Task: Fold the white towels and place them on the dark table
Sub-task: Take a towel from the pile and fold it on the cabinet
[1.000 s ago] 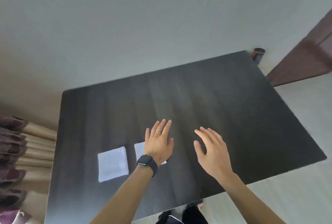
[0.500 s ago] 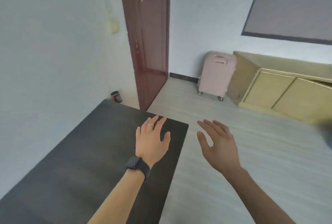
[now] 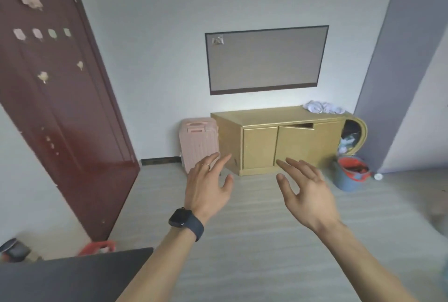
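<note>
Left hand (image 3: 208, 187): fingers spread, relaxed, holding nothing. Right hand (image 3: 308, 195): same, empty, palm turned inward. Both lifted forward over floor, likely freed for next pickup. White towels (image 3: 323, 107): crumpled heap on right end of yellow cabinet (image 3: 278, 137) top, well apart from fingertips, beyond right hand. Dark table (image 3: 72, 277): corner only, lower left, beneath left forearm.

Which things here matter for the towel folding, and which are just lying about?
Job: dark table; crumpled white cloth, likely towels, on the yellow cabinet; left hand and right hand, both empty.
Just about: pink suitcase; red door; grey bucket; wall screen; wristwatch.
</note>
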Action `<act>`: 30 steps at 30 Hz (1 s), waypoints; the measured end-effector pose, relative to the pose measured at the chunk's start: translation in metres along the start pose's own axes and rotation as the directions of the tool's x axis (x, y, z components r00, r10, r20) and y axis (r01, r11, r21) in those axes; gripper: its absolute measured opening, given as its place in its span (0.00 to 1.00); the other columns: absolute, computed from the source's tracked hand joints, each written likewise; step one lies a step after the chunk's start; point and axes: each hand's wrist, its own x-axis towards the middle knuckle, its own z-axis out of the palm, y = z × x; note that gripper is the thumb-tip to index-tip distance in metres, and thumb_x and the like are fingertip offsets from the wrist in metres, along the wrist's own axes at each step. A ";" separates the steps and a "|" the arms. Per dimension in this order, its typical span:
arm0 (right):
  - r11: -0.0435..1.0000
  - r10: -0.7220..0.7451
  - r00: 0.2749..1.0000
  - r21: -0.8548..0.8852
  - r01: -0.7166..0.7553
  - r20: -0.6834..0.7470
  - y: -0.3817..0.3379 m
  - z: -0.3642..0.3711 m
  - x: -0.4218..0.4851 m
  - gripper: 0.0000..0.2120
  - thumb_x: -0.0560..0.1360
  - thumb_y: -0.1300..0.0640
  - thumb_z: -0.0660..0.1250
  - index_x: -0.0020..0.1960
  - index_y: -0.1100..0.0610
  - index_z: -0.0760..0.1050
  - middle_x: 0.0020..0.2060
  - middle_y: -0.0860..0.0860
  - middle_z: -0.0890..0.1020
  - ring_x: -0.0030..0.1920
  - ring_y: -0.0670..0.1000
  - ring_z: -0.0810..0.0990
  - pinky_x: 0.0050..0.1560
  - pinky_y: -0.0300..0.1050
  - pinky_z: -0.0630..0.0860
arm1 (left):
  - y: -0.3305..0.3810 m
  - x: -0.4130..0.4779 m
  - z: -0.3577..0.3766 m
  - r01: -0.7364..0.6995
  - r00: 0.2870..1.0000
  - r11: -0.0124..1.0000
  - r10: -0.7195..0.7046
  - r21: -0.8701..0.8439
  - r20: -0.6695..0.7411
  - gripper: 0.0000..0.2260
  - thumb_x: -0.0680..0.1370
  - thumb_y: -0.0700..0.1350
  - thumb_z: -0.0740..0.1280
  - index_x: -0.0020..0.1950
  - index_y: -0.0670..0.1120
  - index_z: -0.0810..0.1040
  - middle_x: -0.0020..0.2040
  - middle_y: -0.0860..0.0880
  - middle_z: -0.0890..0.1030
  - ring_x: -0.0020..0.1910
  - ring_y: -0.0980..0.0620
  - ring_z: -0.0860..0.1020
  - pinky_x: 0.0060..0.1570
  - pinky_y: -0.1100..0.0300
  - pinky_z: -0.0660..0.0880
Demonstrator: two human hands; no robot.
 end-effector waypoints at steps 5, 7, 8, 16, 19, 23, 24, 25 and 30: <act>0.998 0.016 0.999 -0.053 -0.019 -0.044 0.075 -0.029 0.066 0.21 0.78 0.40 0.56 0.66 0.42 0.76 0.63 0.44 0.80 0.68 0.54 0.72 0.63 0.54 0.74 | 0.052 0.079 0.056 -0.052 0.998 0.996 0.050 -0.072 -0.022 0.21 0.78 0.50 0.66 0.72 0.56 0.72 0.69 0.53 0.73 0.69 0.51 0.69 0.68 0.54 0.67; 0.997 0.027 0.998 -0.065 -0.031 -0.055 0.104 -0.033 0.094 0.21 0.78 0.40 0.55 0.67 0.42 0.76 0.63 0.43 0.79 0.68 0.53 0.72 0.62 0.55 0.74 | 0.068 0.110 0.078 -0.071 0.997 0.993 0.070 -0.091 -0.011 0.22 0.79 0.50 0.66 0.72 0.57 0.71 0.70 0.53 0.73 0.69 0.51 0.69 0.68 0.54 0.68; 0.997 0.031 0.998 -0.072 -0.035 -0.060 0.119 -0.034 0.108 0.21 0.78 0.40 0.55 0.67 0.42 0.76 0.63 0.43 0.79 0.68 0.53 0.72 0.62 0.55 0.74 | 0.075 0.126 0.090 -0.079 0.997 0.992 0.079 -0.102 -0.008 0.22 0.79 0.50 0.66 0.73 0.57 0.71 0.70 0.53 0.73 0.70 0.51 0.68 0.68 0.53 0.68; 0.985 0.066 0.994 -0.153 -0.078 -0.081 0.225 -0.009 0.218 0.21 0.78 0.41 0.55 0.67 0.42 0.75 0.63 0.42 0.80 0.67 0.52 0.72 0.61 0.51 0.74 | 0.098 0.264 0.195 -0.112 0.992 0.983 0.119 -0.147 0.040 0.22 0.80 0.52 0.63 0.74 0.58 0.69 0.72 0.54 0.70 0.72 0.51 0.67 0.68 0.52 0.69; 0.980 0.090 0.991 -0.167 -0.106 -0.101 0.266 0.008 0.264 0.20 0.79 0.42 0.56 0.67 0.43 0.76 0.61 0.41 0.80 0.66 0.52 0.73 0.60 0.50 0.72 | 0.103 0.324 0.240 -0.140 0.987 0.976 0.150 -0.166 0.050 0.21 0.80 0.52 0.63 0.74 0.59 0.69 0.72 0.56 0.70 0.72 0.53 0.66 0.68 0.52 0.70; 0.975 0.132 0.984 -0.166 -0.151 -0.120 0.320 0.031 0.327 0.21 0.78 0.40 0.54 0.66 0.43 0.76 0.59 0.40 0.81 0.63 0.50 0.73 0.59 0.47 0.73 | 0.111 0.406 0.296 -0.141 0.985 0.965 0.158 -0.221 0.064 0.20 0.79 0.51 0.64 0.72 0.60 0.71 0.71 0.57 0.71 0.71 0.55 0.67 0.67 0.55 0.69; 0.972 0.140 0.982 -0.172 -0.161 -0.124 0.333 0.036 0.344 0.21 0.78 0.40 0.54 0.66 0.42 0.76 0.58 0.40 0.81 0.62 0.50 0.74 0.59 0.46 0.73 | 0.113 0.426 0.310 -0.151 0.983 0.964 0.170 -0.221 0.070 0.20 0.79 0.51 0.64 0.71 0.60 0.71 0.71 0.57 0.71 0.71 0.54 0.68 0.67 0.55 0.70; 0.968 0.153 0.980 -0.179 -0.175 -0.126 0.345 0.041 0.360 0.20 0.78 0.40 0.55 0.66 0.43 0.76 0.58 0.40 0.81 0.61 0.50 0.74 0.58 0.46 0.74 | 0.115 0.446 0.324 -0.155 0.981 0.962 0.177 -0.223 0.080 0.20 0.79 0.51 0.64 0.71 0.60 0.71 0.71 0.57 0.72 0.70 0.54 0.68 0.67 0.54 0.70; 0.957 0.193 0.970 -0.190 -0.219 -0.147 0.410 0.067 0.430 0.20 0.78 0.41 0.56 0.65 0.43 0.77 0.58 0.40 0.81 0.62 0.50 0.74 0.58 0.50 0.75 | 0.125 0.537 0.393 -0.177 0.968 0.957 0.211 -0.229 0.133 0.20 0.80 0.52 0.63 0.72 0.60 0.71 0.71 0.55 0.72 0.71 0.53 0.68 0.68 0.53 0.69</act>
